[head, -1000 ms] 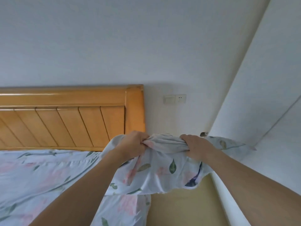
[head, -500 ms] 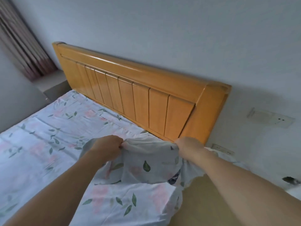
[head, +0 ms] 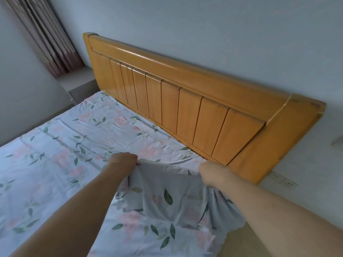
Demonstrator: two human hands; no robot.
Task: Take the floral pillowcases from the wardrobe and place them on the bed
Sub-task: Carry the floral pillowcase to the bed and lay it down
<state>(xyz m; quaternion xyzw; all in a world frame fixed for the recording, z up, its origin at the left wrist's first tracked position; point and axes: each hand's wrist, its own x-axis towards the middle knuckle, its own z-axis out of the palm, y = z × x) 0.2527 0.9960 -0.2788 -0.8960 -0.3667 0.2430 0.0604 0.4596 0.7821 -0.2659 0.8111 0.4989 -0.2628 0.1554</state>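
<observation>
A floral pillowcase (head: 167, 197), pale with green leaves and pink flowers, hangs spread between my two hands over the bed's near right corner. My left hand (head: 123, 161) is closed on its top left edge. Its top right edge is gripped by my right hand (head: 210, 172), close to the headboard's lower right end. The bed (head: 61, 145) wears a sheet in the same floral print, so the pillowcase's lower edge blends into it. The wardrobe is out of view.
A wooden slatted headboard (head: 194, 101) runs along the wall behind the bed. Curtains (head: 46, 36) hang at the far left above a grey ledge (head: 78, 80). Wall sockets (head: 282, 179) sit low on the right wall, past the bed's edge.
My view has swung left and down from the wall to the bed. Both hands have carried the pillowcase lower, over the mattress, and spread it wider apart.
</observation>
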